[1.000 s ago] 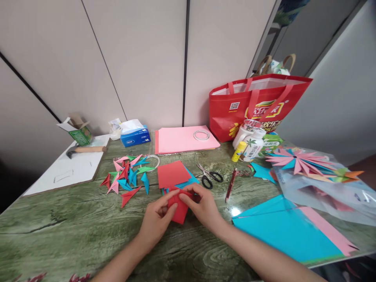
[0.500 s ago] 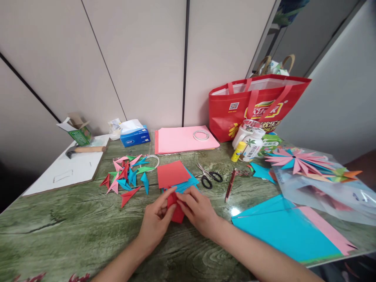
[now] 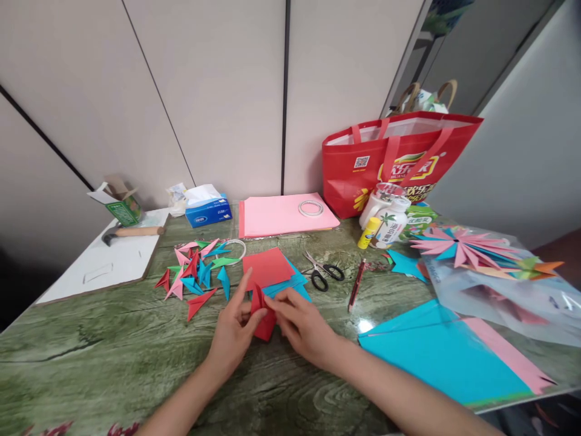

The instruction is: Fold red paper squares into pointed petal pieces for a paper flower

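Observation:
A folded red paper piece (image 3: pixel 264 324) stands pointed end up between my two hands, low over the table. My left hand (image 3: pixel 233 330) pinches its left side with the thumb, the index finger raised. On the right edge, the fingers and thumb of my right hand (image 3: pixel 302 321) are closed. Just beyond lie a red paper square (image 3: pixel 267 268) and blue sheets (image 3: pixel 295 284), partly overlapping. Folded pieces in red, blue, pink and green (image 3: pixel 193 266) are heaped to the left, around a white tape ring (image 3: pixel 236 244).
Black-handled scissors (image 3: pixel 320 272) and a dark red pencil (image 3: pixel 357 284) lie right of the sheets. Farther back are pink paper (image 3: pixel 281 215), a tissue box (image 3: pixel 209 212), a glue stick (image 3: pixel 368 233) and a red bag (image 3: pixel 345 178). Blue paper (image 3: pixel 445 351) covers the right front.
The red piece has shifted slightly left and now shows its upright point. My left index finger has lifted away from it, and my left hand has moved a little left.

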`<move>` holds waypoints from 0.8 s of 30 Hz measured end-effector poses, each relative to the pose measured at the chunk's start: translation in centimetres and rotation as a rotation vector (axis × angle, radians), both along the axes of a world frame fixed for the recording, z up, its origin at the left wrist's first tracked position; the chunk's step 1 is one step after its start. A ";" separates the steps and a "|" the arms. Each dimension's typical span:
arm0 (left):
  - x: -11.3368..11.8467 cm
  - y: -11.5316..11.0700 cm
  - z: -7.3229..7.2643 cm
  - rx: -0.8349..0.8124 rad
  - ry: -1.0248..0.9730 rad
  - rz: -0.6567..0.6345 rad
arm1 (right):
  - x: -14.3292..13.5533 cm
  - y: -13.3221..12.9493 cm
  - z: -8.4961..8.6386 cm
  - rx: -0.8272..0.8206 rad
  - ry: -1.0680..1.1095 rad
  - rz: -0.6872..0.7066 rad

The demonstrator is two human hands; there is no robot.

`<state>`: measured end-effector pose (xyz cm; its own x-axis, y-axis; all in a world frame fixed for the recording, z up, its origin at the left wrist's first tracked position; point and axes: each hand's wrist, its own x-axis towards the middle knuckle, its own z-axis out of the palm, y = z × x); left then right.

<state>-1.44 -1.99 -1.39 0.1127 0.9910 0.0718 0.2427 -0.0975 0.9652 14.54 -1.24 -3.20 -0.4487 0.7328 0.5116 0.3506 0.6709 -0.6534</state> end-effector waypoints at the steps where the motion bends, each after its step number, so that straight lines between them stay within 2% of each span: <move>1: 0.1 -0.1 0.1 -0.015 -0.023 -0.025 | 0.0 0.1 0.2 -0.085 0.094 -0.044; 3: 0.2 -0.5 0.3 -0.063 -0.063 -0.100 | 0.1 0.4 0.7 -0.320 0.257 -0.086; 6: 0.3 -1.0 0.7 -0.153 -0.095 -0.190 | 0.2 0.8 1.1 -0.689 0.426 0.023; 9: 0.3 -1.1 1.1 -0.207 -0.127 -0.201 | 0.2 1.0 1.3 -0.894 0.573 0.119; 13: 0.5 -0.8 1.5 -0.288 -0.192 -0.220 | 0.3 0.9 1.6 -0.946 0.679 0.137; 17: 0.7 -0.6 1.3 -0.387 -0.217 -0.235 | 0.2 0.9 1.9 -0.907 0.697 0.048; 21: 0.8 -0.7 0.8 -0.335 -0.119 -0.204 | 0.0 1.0 1.7 -0.897 0.728 -0.042; 24: 0.8 -0.9 0.6 -0.342 -0.116 -0.214 | 0.0 1.0 1.6 -0.882 0.725 -0.077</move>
<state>-0.62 -2.87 -0.83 0.3290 0.9150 -0.2333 0.1397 0.1972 0.9704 14.50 -0.25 -1.63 -0.1962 0.9778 -0.0740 -0.2807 -0.1283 -0.9512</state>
